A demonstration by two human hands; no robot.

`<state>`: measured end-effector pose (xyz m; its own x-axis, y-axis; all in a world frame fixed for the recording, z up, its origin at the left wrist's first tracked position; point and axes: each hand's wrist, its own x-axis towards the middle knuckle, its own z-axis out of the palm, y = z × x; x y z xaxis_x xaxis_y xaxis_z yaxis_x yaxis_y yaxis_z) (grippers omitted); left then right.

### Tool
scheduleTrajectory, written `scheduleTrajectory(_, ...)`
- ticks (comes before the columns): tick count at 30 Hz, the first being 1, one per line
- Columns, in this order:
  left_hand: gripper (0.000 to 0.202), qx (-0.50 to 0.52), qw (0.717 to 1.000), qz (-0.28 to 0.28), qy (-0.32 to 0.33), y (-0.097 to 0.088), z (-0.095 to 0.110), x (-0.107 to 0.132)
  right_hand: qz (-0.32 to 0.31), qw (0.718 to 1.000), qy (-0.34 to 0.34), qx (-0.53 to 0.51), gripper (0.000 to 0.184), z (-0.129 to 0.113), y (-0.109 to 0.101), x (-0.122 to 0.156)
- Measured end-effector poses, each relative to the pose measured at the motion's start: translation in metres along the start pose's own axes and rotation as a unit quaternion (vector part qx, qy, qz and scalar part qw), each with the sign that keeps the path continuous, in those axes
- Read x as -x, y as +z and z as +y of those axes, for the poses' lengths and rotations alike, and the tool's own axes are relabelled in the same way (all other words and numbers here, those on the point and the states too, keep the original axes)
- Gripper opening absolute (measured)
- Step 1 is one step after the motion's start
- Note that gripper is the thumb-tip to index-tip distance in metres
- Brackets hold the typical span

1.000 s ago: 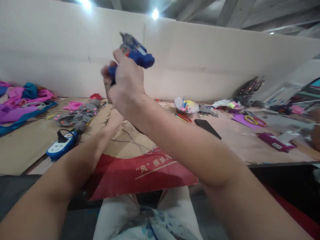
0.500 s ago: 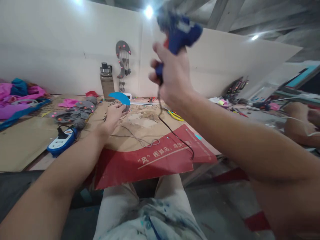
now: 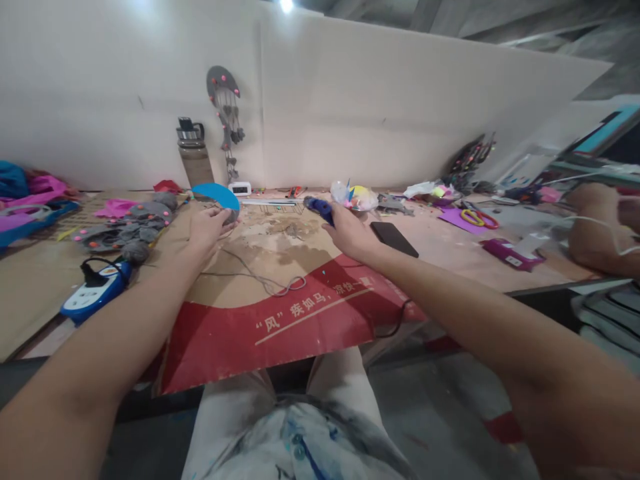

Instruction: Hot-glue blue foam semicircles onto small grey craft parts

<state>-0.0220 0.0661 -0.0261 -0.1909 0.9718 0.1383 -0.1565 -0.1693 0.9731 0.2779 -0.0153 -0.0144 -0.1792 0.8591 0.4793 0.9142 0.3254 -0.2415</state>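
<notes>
My left hand (image 3: 206, 230) is closed on a blue crescent piece (image 3: 217, 194), holding it up above the cardboard on the left. A bit of grey felt shows under the crescent's right tip. In my right hand (image 3: 353, 235) is a blue hot glue gun (image 3: 320, 209), low over the far right part of the cardboard, its nozzle end pointing left. The fingers partly hide the glue gun's handle. Between my hands a grey cord (image 3: 260, 277) lies loosely looped on the cardboard (image 3: 225, 293), which has a red printed front part.
A blue-white power strip (image 3: 95, 293), grey felt pieces with pink pins (image 3: 125, 227) and a bottle (image 3: 195, 160) stand left. On the right lie a black phone (image 3: 395, 239), scissors (image 3: 477, 218) and a purple box (image 3: 513, 255). Another person's arm (image 3: 595, 230) rests far right.
My right hand has brought the glue gun down from high in front of the wall to just above the table. My left hand still holds the crescent. The view has turned slightly right.
</notes>
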Motion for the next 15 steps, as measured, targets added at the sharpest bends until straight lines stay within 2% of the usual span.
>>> scheduleTrajectory(3, 0.010, 0.001, 1.000, 0.014, -0.004, 0.000, 0.002, 0.003, -0.055, 0.997, -0.042, 0.035, 0.038, -0.011, 0.011, 0.000)
scheduleTrajectory(5, 0.012, 0.005, 1.000, 0.015, -0.010, 0.001, 0.003, 0.005, -0.037, 0.996, -0.081, 0.009, 0.036, -0.018, 0.002, 0.016)
scheduleTrajectory(7, 0.013, 0.011, 1.000, 0.010, -0.014, 0.003, 0.004, 0.007, -0.012, 0.992, -0.116, -0.057, 0.024, -0.024, -0.020, 0.042)
scheduleTrajectory(8, 0.014, 0.014, 1.000, 0.008, -0.012, 0.003, 0.005, 0.008, -0.022, 0.986, -0.144, -0.084, 0.021, -0.027, -0.033, 0.058)
scheduleTrajectory(10, 0.013, 0.019, 1.000, 0.004, -0.014, 0.004, 0.006, 0.008, -0.064, 0.959, -0.256, -0.104, 0.021, -0.031, -0.058, 0.092)
scheduleTrajectory(11, 0.014, 0.018, 1.000, 0.009, -0.015, 0.004, 0.006, 0.007, -0.103, 0.937, -0.324, -0.084, 0.023, -0.031, -0.067, 0.109)
scheduleTrajectory(12, 0.013, 0.017, 1.000, 0.010, -0.016, 0.004, 0.006, 0.007, -0.133, 0.912, -0.383, -0.057, 0.026, -0.029, -0.072, 0.127)
scheduleTrajectory(13, 0.013, 0.016, 1.000, 0.010, -0.015, 0.004, 0.006, 0.006, -0.149, 0.899, -0.412, -0.023, 0.028, -0.026, -0.073, 0.144)
scheduleTrajectory(15, 0.011, 0.015, 1.000, 0.000, -0.010, 0.004, 0.007, 0.005, -0.125, 0.908, -0.396, 0.050, 0.025, -0.016, -0.063, 0.178)
